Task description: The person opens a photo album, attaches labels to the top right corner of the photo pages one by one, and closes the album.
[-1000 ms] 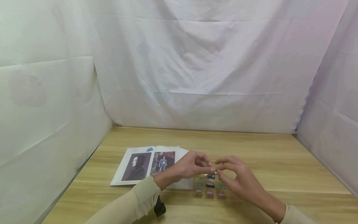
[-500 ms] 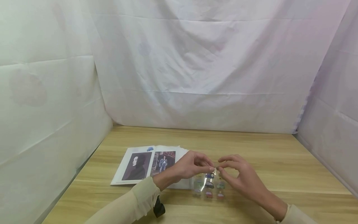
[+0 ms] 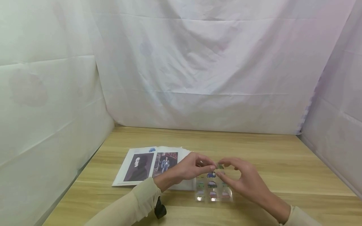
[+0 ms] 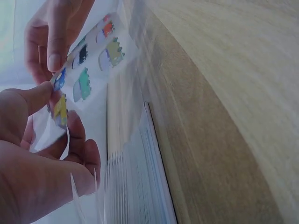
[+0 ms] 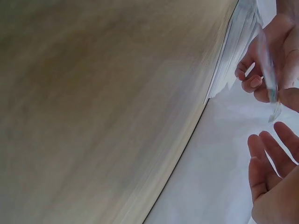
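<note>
A clear sheet of small car stickers [image 3: 212, 184] hangs tilted above the table. My left hand [image 3: 193, 166] pinches its upper edge between thumb and fingers, beside a yellow car sticker [image 4: 60, 111] in the left wrist view. Just right of that grip is my right hand [image 3: 246, 177], thumb and forefinger spread at the sheet's top corner. From the right wrist, the fingers of this right hand [image 5: 275, 172] look loosely bent, with nothing between them, just below the sheet's edge. Whether a fingertip touches the sheet I cannot tell.
An open photo album [image 3: 120, 178] lies left of the sheet, partly under my left forearm. It shows two photos and a blue car sticker [image 3: 152, 150] at the top of the left page. White cloth [image 3: 198, 78] hangs behind the wooden table [image 3: 282, 163].
The sticker sheet has tilted and shifted slightly, and its top right corner now shows between the hands. My right thumb and forefinger have spread wider. My left hand has kept its hold.
</note>
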The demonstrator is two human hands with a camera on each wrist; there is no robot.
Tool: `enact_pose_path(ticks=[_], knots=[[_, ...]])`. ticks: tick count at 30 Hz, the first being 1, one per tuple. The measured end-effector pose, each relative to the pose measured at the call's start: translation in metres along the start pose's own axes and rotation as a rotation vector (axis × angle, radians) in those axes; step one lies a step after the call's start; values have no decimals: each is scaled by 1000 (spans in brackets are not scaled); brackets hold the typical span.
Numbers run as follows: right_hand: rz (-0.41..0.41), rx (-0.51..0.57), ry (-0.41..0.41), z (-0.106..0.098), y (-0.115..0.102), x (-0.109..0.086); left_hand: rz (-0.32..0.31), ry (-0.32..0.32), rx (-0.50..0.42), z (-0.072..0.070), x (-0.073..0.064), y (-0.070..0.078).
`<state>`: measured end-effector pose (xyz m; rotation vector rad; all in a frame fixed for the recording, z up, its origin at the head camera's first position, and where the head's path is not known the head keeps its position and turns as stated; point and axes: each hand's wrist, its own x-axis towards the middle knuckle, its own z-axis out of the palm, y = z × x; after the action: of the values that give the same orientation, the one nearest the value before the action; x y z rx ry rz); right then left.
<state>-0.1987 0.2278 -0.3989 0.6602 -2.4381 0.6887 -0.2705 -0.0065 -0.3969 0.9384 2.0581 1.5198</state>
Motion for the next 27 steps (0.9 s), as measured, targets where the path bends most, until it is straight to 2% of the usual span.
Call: enact_pose_path(ticks=[7,11,27], knots=[[-58,-29,52,1,-2,1,-18,-35,-6,0,-1,1],[-57,-47,65,1,-3,2,-21,-38,-32,0,-1,1],[0,-13,-5,-1,-10,2,-14,29,-50,3,0,0]])
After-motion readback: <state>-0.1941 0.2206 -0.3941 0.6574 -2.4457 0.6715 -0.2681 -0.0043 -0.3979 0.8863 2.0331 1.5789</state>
